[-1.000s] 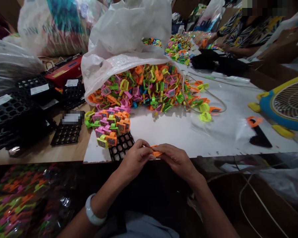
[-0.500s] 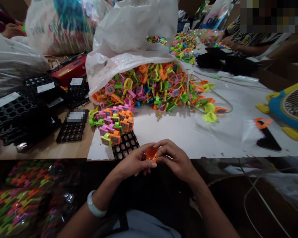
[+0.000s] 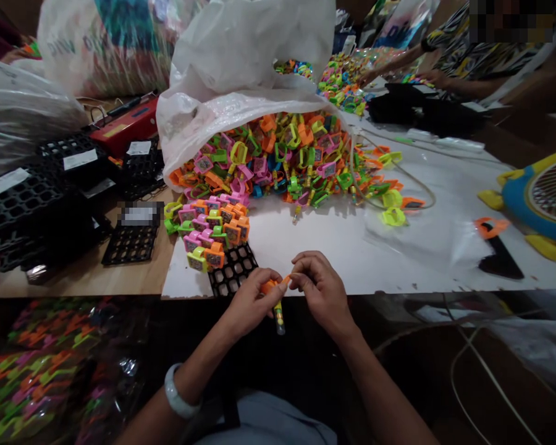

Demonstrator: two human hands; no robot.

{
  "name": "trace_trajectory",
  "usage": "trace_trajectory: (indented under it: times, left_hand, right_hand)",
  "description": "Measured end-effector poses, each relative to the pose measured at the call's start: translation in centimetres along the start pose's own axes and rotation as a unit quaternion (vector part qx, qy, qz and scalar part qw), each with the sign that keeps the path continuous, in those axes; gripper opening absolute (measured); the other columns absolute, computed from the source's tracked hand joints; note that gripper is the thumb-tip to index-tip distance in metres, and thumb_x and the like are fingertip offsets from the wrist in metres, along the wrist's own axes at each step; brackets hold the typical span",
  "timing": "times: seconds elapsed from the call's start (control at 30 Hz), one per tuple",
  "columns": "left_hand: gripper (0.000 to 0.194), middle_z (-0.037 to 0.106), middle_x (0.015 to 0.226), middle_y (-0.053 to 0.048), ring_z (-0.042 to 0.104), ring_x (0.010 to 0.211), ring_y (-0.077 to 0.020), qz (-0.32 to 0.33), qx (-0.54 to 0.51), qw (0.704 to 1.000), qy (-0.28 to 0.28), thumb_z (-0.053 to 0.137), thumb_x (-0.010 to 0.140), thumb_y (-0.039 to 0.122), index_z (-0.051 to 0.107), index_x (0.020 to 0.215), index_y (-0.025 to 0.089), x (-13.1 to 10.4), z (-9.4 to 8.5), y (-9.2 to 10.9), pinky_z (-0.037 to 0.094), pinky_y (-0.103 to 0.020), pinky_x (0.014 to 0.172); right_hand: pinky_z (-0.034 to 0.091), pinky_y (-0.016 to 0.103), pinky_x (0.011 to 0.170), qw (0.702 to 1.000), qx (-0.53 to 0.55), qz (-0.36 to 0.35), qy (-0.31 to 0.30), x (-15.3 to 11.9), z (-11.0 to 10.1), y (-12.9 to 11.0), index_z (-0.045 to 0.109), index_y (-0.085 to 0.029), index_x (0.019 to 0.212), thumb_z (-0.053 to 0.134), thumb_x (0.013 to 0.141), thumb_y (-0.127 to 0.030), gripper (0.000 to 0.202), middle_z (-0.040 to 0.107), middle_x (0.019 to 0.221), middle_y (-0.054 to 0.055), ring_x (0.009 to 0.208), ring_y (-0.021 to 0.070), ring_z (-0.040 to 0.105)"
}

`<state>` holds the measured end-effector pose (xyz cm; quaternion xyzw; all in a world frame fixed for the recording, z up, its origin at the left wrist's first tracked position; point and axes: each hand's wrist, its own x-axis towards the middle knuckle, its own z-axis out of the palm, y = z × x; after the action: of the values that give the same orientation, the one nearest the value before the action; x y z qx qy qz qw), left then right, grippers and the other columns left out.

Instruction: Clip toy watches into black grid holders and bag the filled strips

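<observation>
My left hand (image 3: pixel 254 298) is closed around an orange toy watch (image 3: pixel 269 286) in front of the table edge. A small clear tube with yellow contents (image 3: pixel 279 316) hangs below those fingers. The fingertips of my right hand (image 3: pixel 322 295) pinch the right end of the orange strap. Just beyond my left hand lies a black grid tray (image 3: pixel 234 270); pink, green, yellow and orange toy watches (image 3: pixel 208 228) stand in rows over its far part. Past them, a big heap of loose toy watches (image 3: pixel 278 154) spills from a white plastic bag (image 3: pixel 250 55).
Stacked black trays (image 3: pixel 23 204) and a single tray (image 3: pixel 132 241) lie at the left, near a red device (image 3: pixel 127 127). On the right are a blue and yellow fan (image 3: pixel 547 198), a cable (image 3: pixel 426 185) and a clear bag (image 3: pixel 426 241). Another person's arm (image 3: pixel 393 65) reaches across at the back right.
The orange watch has turned in my hands from a round loop to a flatter pose, and its tube now shows below. My right hand has shifted slightly away from my left.
</observation>
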<state>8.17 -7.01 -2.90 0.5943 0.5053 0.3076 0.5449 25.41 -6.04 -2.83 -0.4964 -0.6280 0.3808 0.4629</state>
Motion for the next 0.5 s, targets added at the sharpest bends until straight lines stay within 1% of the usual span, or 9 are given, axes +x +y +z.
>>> trace_trajectory:
  times: [0.03,0.1,0.17,0.23,0.3,0.4,0.5]
  left_hand:
    - [0.024,0.06,0.095,-0.004,0.058,0.083,-0.015,-0.009,-0.01,1.0,0.006,0.056,0.093,0.043,0.063,0.095,0.02,-0.1,0.0,-0.1,0.052,-0.027,0.074]
    - [0.017,0.062,0.101,-0.005,0.06,0.091,-0.0159,0.009,-0.012,0.999,0.031,0.057,0.093,0.035,0.064,0.097,0.021,-0.3,0.1,-0.3,0.052,-0.028,0.083]
    - [0.012,0.06,0.113,-0.007,0.059,0.106,-0.0183,0.052,0.002,0.997,0.065,0.057,0.091,0.028,0.064,0.1,0.022,-0.4,0.2,-0.8,0.051,-0.03,0.09]
    - [0.015,0.057,0.121,-0.009,0.057,0.117,-0.0205,0.082,0.019,0.993,0.084,0.057,0.091,0.024,0.065,0.104,0.022,-0.3,0.3,-1.4,0.053,-0.03,0.09]
    - [0.02,0.054,0.125,-0.011,0.055,0.122,-0.0221,0.107,0.045,0.989,0.095,0.057,0.091,0.021,0.064,0.109,0.023,-0.2,0.4,-2.0,0.053,-0.033,0.094]
    - [0.025,0.051,0.13,-0.011,0.052,0.128,-0.0223,0.149,0.096,0.979,0.105,0.056,0.091,0.017,0.063,0.114,0.023,-0.1,0.6,-2.3,0.048,-0.038,0.106]
    - [0.028,0.047,0.135,-0.012,0.051,0.13,-0.0213,0.168,0.125,0.972,0.105,0.054,0.093,0.017,0.059,0.12,0.023,-0.2,0.7,-2.3,0.048,-0.036,0.107]
  right_hand:
    - [0.052,0.028,0.059,1.0,0.002,0.003,0.018,-0.1,0.2,-0.1,0.06,-0.021,0.076,0.06,0.088,-0.021,0.012,0.058,0.098,0.005,0.074,0.0142,0.058]
    - [0.053,0.028,0.061,0.999,0.022,0.021,0.037,-0.3,0.5,-0.1,0.061,-0.021,0.078,0.062,0.089,-0.027,0.012,0.059,0.099,0.004,0.072,0.0131,0.06]
    - [0.053,0.027,0.06,0.994,0.073,0.078,0.021,-0.6,0.9,0.0,0.063,-0.022,0.087,0.066,0.088,-0.035,0.013,0.061,0.098,0.003,0.065,0.0111,0.06]
    - [0.051,0.025,0.055,0.978,0.138,0.154,-0.012,-0.9,1.3,0.1,0.062,-0.022,0.098,0.071,0.084,-0.042,0.026,0.063,0.096,0.001,0.059,0.0091,0.059]
    - [0.047,0.023,0.052,0.959,0.188,0.211,-0.028,-1.3,1.7,0.3,0.062,-0.022,0.104,0.074,0.08,-0.047,0.037,0.064,0.091,0.0,0.056,0.0088,0.058]
    - [0.044,0.022,0.051,0.94,0.228,0.255,-0.012,-1.8,2.4,0.4,0.064,-0.019,0.099,0.076,0.078,-0.051,0.04,0.064,0.082,-0.001,0.056,0.0087,0.056]
    - [0.044,0.022,0.051,0.929,0.246,0.277,-0.015,-1.9,2.7,0.4,0.065,-0.018,0.09,0.079,0.074,-0.054,0.042,0.063,0.074,-0.001,0.055,0.009,0.054]
